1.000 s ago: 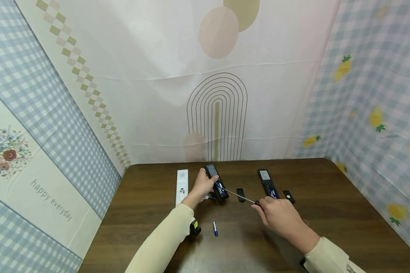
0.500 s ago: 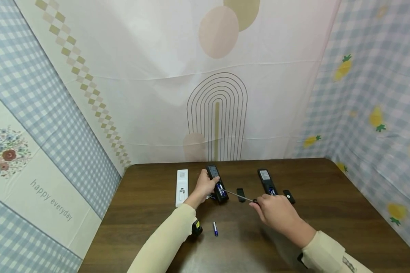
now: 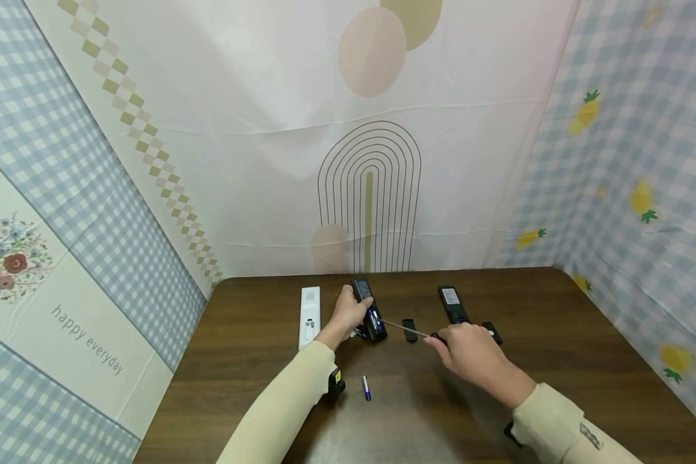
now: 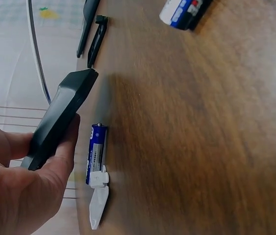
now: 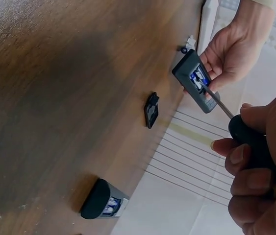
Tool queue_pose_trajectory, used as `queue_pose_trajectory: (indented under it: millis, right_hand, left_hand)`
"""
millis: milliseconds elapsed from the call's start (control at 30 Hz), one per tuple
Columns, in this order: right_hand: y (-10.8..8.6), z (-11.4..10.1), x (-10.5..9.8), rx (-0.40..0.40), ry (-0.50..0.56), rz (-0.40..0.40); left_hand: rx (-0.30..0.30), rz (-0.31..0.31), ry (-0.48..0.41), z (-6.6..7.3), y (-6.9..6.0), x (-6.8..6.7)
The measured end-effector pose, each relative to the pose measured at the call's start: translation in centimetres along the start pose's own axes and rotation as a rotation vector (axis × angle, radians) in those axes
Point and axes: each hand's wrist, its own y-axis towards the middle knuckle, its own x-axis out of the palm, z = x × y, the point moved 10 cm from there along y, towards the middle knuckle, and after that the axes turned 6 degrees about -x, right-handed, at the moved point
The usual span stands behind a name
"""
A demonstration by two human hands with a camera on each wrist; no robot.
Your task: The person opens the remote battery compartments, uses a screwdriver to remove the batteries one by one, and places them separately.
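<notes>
While the left hand [image 3: 347,317] grips a black remote control [image 4: 59,115], thumb on one side and fingers on the other, the right hand [image 3: 472,354] has its fingers curled round the dark handle of a screwdriver [image 5: 249,139]; the gripped remote is tilted, over the far middle of a wooden table [image 3: 255,393], its uncovered back showing blue-and-white batteries [image 5: 199,77]; the screwdriver's thin shaft reaches their compartment, though whether its tip touches a battery cannot be told.

Taking that remote as the centre of the clock in the head view, a white remote control [image 3: 309,310] lies at nine o'clock; a black battery cover [image 3: 409,330] lies near, at four; a second black remote control [image 3: 452,303], partly hidden by the right hand, lies at three, another black cover [image 3: 492,332] near it; a loose battery [image 3: 366,388] lies at six; close by at seven are a blue battery [image 4: 96,152] and a white plastic cover [image 4: 98,203].
</notes>
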Motion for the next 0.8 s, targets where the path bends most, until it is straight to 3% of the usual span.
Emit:
queue_pose_trajectory:
  millis: [467,800]
  right_hand:
    - [0.5,1.8,0.8,0.073,0.093,-0.045]
    - [0.4,2.6,1.4,0.117,0.154,-0.074]
  left_hand:
    - [-0.006,0.061,0.045,0.4,0.8,0.2]
    - [-0.017,0.069,0.083,0.3,1.1,0.3]
